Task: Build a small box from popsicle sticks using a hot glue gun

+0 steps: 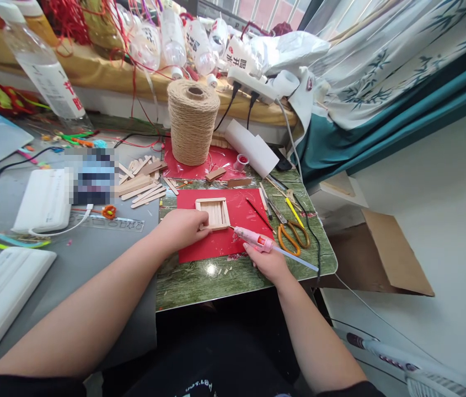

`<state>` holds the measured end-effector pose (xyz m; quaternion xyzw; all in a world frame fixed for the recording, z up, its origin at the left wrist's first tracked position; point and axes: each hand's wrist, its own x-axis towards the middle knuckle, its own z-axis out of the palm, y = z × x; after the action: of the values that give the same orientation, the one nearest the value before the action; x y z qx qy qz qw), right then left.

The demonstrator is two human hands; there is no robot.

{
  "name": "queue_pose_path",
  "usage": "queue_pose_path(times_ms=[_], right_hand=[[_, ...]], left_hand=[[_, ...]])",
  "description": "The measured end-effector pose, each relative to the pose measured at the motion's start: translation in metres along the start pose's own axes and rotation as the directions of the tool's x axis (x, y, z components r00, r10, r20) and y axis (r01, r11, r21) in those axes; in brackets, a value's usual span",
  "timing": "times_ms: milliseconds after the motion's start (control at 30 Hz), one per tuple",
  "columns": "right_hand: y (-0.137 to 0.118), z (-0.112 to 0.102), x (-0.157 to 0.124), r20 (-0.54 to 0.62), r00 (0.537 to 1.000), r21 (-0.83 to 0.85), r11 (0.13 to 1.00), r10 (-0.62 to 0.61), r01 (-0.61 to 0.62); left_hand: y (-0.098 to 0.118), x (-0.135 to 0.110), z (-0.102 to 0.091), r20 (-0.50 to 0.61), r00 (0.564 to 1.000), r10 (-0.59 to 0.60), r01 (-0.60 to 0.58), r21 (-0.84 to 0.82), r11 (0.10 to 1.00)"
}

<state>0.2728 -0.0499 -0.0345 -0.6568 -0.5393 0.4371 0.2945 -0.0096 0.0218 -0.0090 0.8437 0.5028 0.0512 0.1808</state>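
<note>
A small square frame of wooden craft sticks (213, 213) lies on a red sheet (233, 220) on the table. My left hand (182, 227) is closed on the frame's near left corner, holding it down. My right hand (269, 262) grips a pink hot glue gun (253, 239) with a clear glue stick poking out behind it. The gun's nozzle points left toward the frame's near right corner, just short of it.
A large jute twine spool (192, 121) stands behind the red sheet. Loose craft sticks (142, 182) lie to the left, orange-handled scissors (294, 234) to the right. A power strip (252, 85), plastic bottles (42, 66), a white case (42, 201) and an open cardboard box (377, 251) surround the work area.
</note>
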Motion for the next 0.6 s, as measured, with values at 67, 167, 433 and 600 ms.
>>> queue_pose_path(times_ms=[67,167,433,600], right_hand=[[0.0,0.0,0.0,0.01,1.0,0.011,1.0,0.0,0.0],[-0.003,0.0,0.0,0.022,1.0,0.01,1.0,0.013,-0.013],[-0.014,-0.005,-0.001,0.086,0.996,0.011,1.0,0.004,-0.005],[-0.014,-0.005,-0.003,0.054,0.997,-0.027,0.998,0.05,-0.048]], left_hand=[[0.0,0.0,-0.001,0.001,1.0,-0.003,0.003,-0.004,1.0],[0.001,0.0,-0.001,0.008,1.0,-0.002,0.002,-0.002,1.0],[-0.002,0.0,0.002,0.013,1.0,-0.003,0.003,-0.031,1.0],[-0.003,-0.001,0.002,0.002,1.0,0.008,-0.007,-0.059,0.998]])
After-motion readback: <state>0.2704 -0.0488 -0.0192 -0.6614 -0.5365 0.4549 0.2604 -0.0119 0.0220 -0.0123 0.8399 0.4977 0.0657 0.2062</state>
